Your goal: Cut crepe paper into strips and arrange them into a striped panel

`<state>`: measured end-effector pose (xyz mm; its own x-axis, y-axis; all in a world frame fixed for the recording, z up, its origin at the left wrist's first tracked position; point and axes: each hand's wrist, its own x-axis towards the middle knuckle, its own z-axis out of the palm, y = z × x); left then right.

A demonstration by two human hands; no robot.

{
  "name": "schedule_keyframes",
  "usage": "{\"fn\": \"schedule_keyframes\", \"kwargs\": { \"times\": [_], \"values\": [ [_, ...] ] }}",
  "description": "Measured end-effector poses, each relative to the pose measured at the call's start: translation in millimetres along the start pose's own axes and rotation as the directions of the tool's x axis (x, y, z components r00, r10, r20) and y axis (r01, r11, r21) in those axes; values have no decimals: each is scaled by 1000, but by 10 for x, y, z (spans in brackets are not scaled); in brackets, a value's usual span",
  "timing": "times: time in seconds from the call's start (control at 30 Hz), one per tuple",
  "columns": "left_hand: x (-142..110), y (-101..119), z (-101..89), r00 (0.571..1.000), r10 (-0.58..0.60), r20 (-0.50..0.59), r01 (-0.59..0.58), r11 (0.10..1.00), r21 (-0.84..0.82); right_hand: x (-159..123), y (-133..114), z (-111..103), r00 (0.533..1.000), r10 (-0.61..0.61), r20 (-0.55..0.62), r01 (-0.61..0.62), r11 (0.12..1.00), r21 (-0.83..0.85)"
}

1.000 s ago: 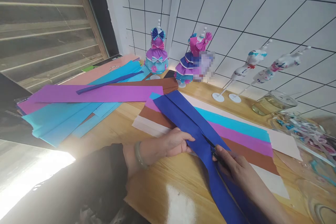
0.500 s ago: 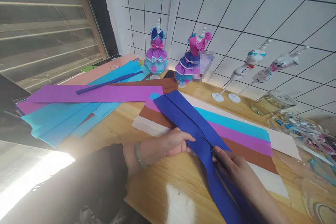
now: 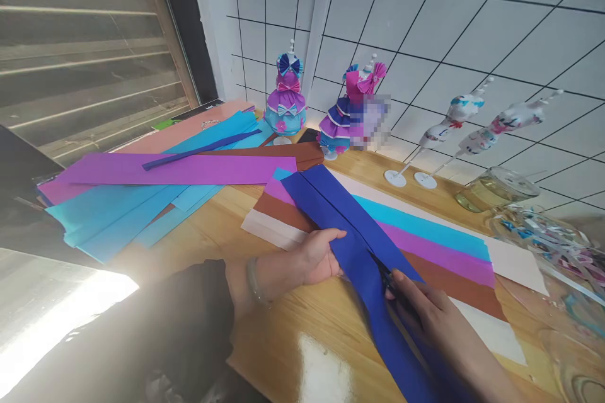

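fingers of the left hand [image 3: 321, 258] pinch the near edge of the blue sheet [image 3: 331, 201], thumb on top; those of the right hand [image 3: 420, 302] are wrapped round the handles of the black scissors [image 3: 384, 269], whose blades sit at the sheet's split. the blue sheet lies over the striped stack [image 3: 439, 249] on the surface [image 3: 274, 321], its lower part bending toward the wearer. it looks thin, light and limp, likely to sag or crease without support, and perhaps to tear if tugged. a flat pinch at the edge, close beside the blades yet clear of them, seems the best hold; the scissors look stiff and suit a grip by the handles alone. the left forearm reaches across from the left, a bangle [image 3: 254, 280] at the wrist; the right comes up from the lower right, knuckles uppermost, blades angled toward the left hand.
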<state>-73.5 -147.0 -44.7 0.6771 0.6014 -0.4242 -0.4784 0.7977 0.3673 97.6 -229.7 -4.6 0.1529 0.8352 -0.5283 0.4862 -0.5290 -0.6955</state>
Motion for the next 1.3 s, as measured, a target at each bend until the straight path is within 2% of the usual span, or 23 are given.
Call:
{"fn": "schedule_keyframes", "kwargs": {
  "times": [0.13,0.3,0.47,0.6,0.73,0.87,0.97,1.17,1.3],
  "values": [
    [-19,-2,17,1000,-2,8,2,999,-38,13,58,0,999,6,36,-8,998,60],
    [-61,12,74,1000,0,8,0,998,-64,68,-70,17,999,-28,39,28,1000,10],
    [-31,-17,51,999,28,40,-24,995,-100,144,-161,22,979,-202,-11,200,976,-85],
    [-5,-37,31,996,65,54,-57,990,-131,208,-159,38,963,-265,-42,256,956,-142],
    [-11,-37,43,996,82,43,-77,992,-104,225,-177,66,969,-243,-37,236,962,-138],
    [-23,-34,67,993,115,-7,-116,992,-54,207,-197,82,988,-153,-20,150,983,-103],
    [-23,-32,71,993,102,-54,-106,991,-77,199,-206,85,995,-101,-20,98,990,-100],
    [-14,-31,44,997,82,2,-81,990,-113,211,-192,92,980,-194,-47,187,975,-125],
    [-15,-37,42,995,98,33,-94,990,-106,234,-167,94,983,-179,-49,171,976,-133]
  ]
}}
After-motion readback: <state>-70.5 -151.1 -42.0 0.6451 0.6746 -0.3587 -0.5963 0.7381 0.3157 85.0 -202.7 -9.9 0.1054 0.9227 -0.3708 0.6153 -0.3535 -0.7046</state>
